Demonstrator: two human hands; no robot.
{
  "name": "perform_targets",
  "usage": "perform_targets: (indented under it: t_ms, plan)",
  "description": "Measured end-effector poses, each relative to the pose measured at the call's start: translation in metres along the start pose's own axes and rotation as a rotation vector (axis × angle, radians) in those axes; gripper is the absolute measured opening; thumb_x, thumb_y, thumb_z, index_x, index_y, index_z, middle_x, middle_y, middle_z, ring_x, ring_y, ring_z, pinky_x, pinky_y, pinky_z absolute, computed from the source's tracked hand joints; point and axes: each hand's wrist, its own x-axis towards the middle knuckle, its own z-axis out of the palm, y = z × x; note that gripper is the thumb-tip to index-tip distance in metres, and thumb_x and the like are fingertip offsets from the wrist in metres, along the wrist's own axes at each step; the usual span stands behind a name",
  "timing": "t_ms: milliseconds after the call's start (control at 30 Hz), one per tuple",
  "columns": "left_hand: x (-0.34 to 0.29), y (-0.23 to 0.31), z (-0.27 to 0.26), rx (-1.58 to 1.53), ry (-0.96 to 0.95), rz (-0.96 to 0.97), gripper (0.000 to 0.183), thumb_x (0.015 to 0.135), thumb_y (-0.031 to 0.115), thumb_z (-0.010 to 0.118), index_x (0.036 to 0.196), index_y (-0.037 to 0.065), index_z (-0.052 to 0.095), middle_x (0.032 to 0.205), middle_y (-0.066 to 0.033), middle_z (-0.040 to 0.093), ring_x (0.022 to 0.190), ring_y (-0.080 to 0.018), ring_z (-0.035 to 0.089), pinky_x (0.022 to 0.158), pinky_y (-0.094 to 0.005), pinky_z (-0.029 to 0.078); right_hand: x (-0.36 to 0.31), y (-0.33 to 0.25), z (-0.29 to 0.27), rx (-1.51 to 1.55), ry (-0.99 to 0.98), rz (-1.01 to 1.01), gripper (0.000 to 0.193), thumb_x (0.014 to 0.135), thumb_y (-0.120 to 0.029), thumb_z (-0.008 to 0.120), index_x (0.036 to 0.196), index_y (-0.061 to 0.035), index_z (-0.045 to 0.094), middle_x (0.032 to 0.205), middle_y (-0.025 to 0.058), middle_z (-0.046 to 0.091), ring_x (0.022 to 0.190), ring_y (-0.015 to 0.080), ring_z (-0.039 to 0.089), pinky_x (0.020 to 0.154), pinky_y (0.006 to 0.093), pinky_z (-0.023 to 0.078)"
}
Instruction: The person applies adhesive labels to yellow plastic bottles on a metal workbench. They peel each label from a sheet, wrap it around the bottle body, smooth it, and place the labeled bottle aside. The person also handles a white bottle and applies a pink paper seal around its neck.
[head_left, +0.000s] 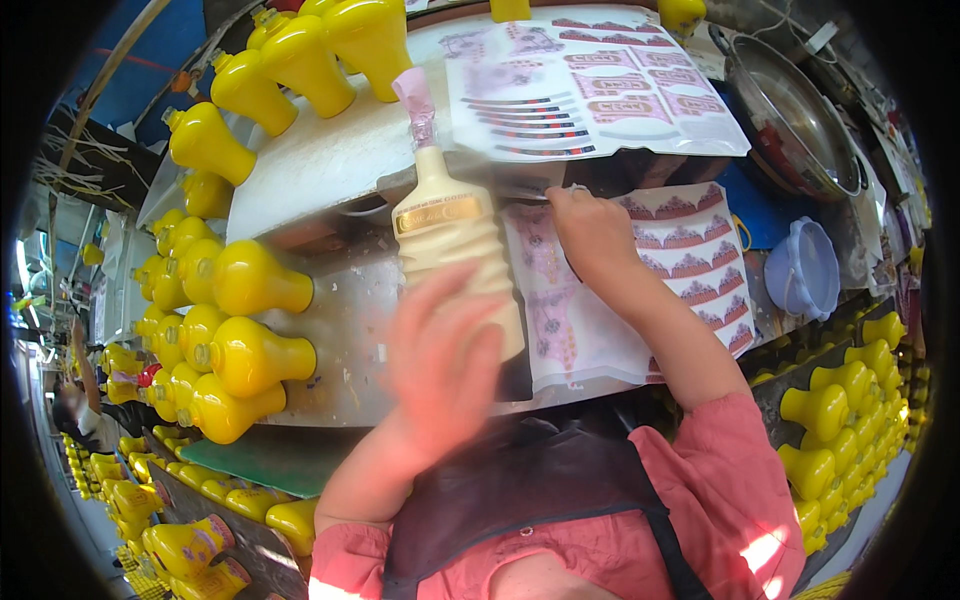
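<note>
A cream bottle (420, 255) with rippled sides and a gold label lies on the worktable in front of me, its neck pointing away. Pinkish crumpled film (414, 92) covers the neck end. Over the bottle's lower part is my left hand (445, 345), blurred by motion, its fingers stretched and spread; whether it touches the bottle I cannot tell. My right hand (585, 225) is closed beside the bottle's shoulder, above the printed sheets. A thin grey tool (528, 193) sticks out of its fingers toward the bottle; its kind is too blurred to make out.
Several glossy yellow vase-shaped pieces (262, 272) line the table's left side, with more in racks (840, 410) at right. Printed decal sheets (690, 255) lie right of the bottle, another sheet (640, 90) behind. A metal basin (790, 110) and pale blue bucket (803, 270) stand at right.
</note>
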Motion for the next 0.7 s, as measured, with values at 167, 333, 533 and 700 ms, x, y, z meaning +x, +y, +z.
perform_targets:
  t_ms: [167, 333, 533, 700]
  plan:
    - [-0.003, 0.013, 0.027, -0.457, -0.283, -0.306, 0.034, 0.098, 0.007, 0.059, 0.132, 0.001, 0.058, 0.134, -0.0166, 0.059, 0.121, -0.0261, 0.058, 0.101, -0.0362, 0.047, -0.011, 0.006, 0.002, 0.038, 0.04, 0.042, 0.017, 0.089, -0.01, 0.067, 0.104, -0.0072, 0.072, 0.081, 0.013, 0.07, 0.071, 0.033, 0.071, 0.065, 0.0442, 0.057]
    - [0.009, 0.021, 0.063, -0.816, -0.26, -0.88, 0.051, 0.101, 0.017, 0.059, 0.148, 0.003, 0.043, 0.143, -0.0136, 0.052, 0.122, -0.0205, 0.056, 0.1, -0.0354, 0.047, 0.002, 0.021, 0.012, 0.431, 0.167, 0.177, 0.013, 0.089, -0.011, 0.069, 0.1, -0.0069, 0.077, 0.088, 0.0111, 0.075, 0.075, 0.0304, 0.072, 0.066, 0.04, 0.056]
    - [0.04, 0.001, 0.116, -1.041, 0.209, -1.241, 0.058, 0.105, 0.026, 0.055, 0.155, 0.006, 0.033, 0.149, -0.0134, 0.043, 0.129, -0.0228, 0.049, 0.112, -0.0371, 0.04, -0.004, 0.036, 0.006, 0.555, 0.181, 0.156, 0.016, 0.087, -0.009, 0.071, 0.101, -0.0095, 0.078, 0.087, 0.011, 0.074, 0.073, 0.0276, 0.072, 0.066, 0.0358, 0.055]
    - [0.054, -0.037, 0.155, -1.104, 0.334, -1.306, 0.051, 0.111, 0.034, 0.042, 0.146, -0.003, 0.039, 0.145, -0.0143, 0.049, 0.13, -0.0258, 0.051, 0.113, -0.0403, 0.04, -0.014, 0.044, -0.006, 0.524, 0.136, 0.115, 0.012, 0.088, -0.015, 0.069, 0.095, -0.0107, 0.077, 0.086, 0.0161, 0.072, 0.08, 0.0367, 0.07, 0.073, 0.0432, 0.056]
